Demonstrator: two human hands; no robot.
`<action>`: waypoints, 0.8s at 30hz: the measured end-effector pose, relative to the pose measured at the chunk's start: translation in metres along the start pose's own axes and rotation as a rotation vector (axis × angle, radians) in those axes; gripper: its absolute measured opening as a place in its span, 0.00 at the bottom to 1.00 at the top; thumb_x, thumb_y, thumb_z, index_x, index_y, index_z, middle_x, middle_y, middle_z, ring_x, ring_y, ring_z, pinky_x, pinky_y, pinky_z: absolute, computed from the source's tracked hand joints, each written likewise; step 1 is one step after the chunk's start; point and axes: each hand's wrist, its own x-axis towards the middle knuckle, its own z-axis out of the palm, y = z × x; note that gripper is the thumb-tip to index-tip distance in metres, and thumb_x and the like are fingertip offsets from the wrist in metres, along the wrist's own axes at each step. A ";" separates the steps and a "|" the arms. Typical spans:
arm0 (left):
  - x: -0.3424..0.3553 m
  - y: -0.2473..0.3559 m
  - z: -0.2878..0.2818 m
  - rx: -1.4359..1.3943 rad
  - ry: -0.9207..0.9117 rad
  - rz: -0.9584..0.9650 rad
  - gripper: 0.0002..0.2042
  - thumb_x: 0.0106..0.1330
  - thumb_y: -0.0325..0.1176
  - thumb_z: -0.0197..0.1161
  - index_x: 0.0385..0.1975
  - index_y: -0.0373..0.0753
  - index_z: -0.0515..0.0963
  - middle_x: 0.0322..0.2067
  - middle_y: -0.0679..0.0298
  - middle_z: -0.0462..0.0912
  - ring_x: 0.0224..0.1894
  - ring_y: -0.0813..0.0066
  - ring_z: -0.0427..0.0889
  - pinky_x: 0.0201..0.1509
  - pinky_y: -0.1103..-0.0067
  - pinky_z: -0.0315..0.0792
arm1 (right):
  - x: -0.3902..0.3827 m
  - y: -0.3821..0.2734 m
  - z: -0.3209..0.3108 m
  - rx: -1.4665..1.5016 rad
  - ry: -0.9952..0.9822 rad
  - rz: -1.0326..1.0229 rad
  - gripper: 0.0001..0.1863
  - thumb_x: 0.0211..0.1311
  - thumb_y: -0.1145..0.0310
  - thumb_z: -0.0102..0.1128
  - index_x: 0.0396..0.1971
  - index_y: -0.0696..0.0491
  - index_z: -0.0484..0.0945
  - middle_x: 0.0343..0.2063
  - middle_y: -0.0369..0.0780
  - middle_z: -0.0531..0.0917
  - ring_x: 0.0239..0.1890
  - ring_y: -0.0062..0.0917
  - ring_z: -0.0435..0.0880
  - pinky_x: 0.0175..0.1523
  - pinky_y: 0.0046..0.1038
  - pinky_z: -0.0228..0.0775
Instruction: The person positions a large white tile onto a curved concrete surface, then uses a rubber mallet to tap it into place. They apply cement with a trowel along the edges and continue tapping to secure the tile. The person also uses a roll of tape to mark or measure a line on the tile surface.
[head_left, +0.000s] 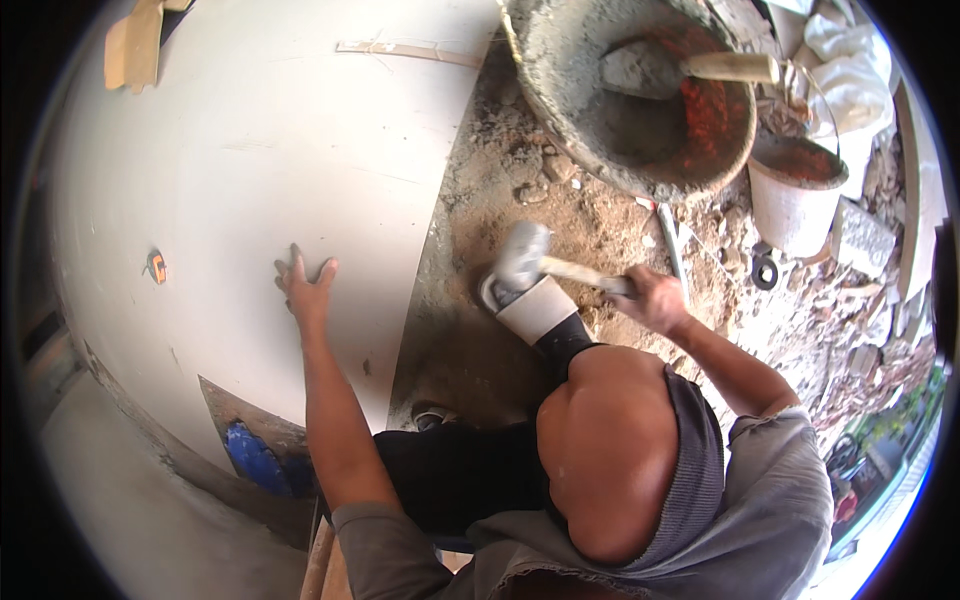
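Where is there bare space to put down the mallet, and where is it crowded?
The large pale smooth tile is bare around the left hand, up to the thin wooden strip. The sandy strip beside the tile edge is partly free. Rubble crowds the ground near the mortar-filled tub and white plastic bucket.

The left hand (pixel 305 285) lies flat with its fingers spread on a big white tile (pixel 260 160), near the tile's right edge. The right hand (pixel 652 298) grips the wooden handle of a mallet (pixel 525 258) over the dirt. A bucket (pixel 640 95) with grey cement stands beyond it.
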 end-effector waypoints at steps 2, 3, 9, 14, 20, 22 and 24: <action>-0.002 0.007 0.010 0.016 0.032 0.121 0.41 0.56 0.56 0.66 0.70 0.53 0.57 0.72 0.49 0.44 0.74 0.46 0.42 0.70 0.46 0.46 | -0.025 0.032 0.005 -0.054 0.064 0.101 0.26 0.59 0.35 0.55 0.33 0.45 0.74 0.22 0.33 0.79 0.16 0.12 0.73 0.14 0.25 0.69; -0.007 0.014 0.017 0.033 0.041 0.193 0.40 0.57 0.56 0.65 0.69 0.52 0.59 0.72 0.49 0.46 0.74 0.47 0.43 0.70 0.47 0.46 | -0.032 0.045 0.008 -0.142 -0.017 0.180 0.25 0.58 0.38 0.58 0.32 0.47 0.73 0.22 0.33 0.80 0.17 0.17 0.76 0.18 0.28 0.72; -0.037 0.109 0.056 0.248 0.130 0.578 0.39 0.58 0.58 0.63 0.69 0.50 0.60 0.72 0.54 0.50 0.74 0.53 0.47 0.71 0.50 0.45 | -0.023 0.065 0.026 -0.081 0.122 0.150 0.27 0.54 0.39 0.63 0.29 0.51 0.72 0.28 0.40 0.78 0.29 0.33 0.82 0.34 0.36 0.75; -0.050 0.166 0.079 0.331 0.145 0.460 0.41 0.60 0.57 0.62 0.70 0.49 0.53 0.72 0.57 0.50 0.73 0.56 0.48 0.71 0.49 0.47 | -0.014 0.063 0.030 -0.006 0.065 0.233 0.27 0.53 0.39 0.63 0.27 0.51 0.73 0.28 0.41 0.77 0.30 0.36 0.80 0.37 0.38 0.74; -0.049 0.172 0.099 0.406 0.227 0.375 0.39 0.64 0.52 0.59 0.71 0.47 0.50 0.72 0.58 0.50 0.74 0.55 0.46 0.71 0.48 0.46 | -0.013 0.064 0.025 0.038 0.031 0.237 0.27 0.53 0.39 0.64 0.25 0.51 0.73 0.28 0.40 0.78 0.32 0.35 0.81 0.37 0.38 0.74; -0.049 0.177 0.104 0.429 0.230 0.332 0.39 0.64 0.51 0.59 0.71 0.47 0.50 0.72 0.58 0.49 0.74 0.53 0.46 0.71 0.47 0.46 | -0.012 0.064 0.024 0.047 0.000 0.260 0.27 0.53 0.39 0.64 0.26 0.51 0.74 0.28 0.39 0.79 0.32 0.35 0.81 0.37 0.38 0.74; -0.050 0.180 0.101 0.427 0.257 0.355 0.39 0.63 0.51 0.61 0.71 0.46 0.51 0.72 0.58 0.50 0.73 0.52 0.46 0.71 0.47 0.45 | -0.011 0.063 0.023 0.060 -0.013 0.253 0.27 0.53 0.39 0.63 0.27 0.51 0.74 0.28 0.39 0.79 0.32 0.34 0.81 0.37 0.38 0.74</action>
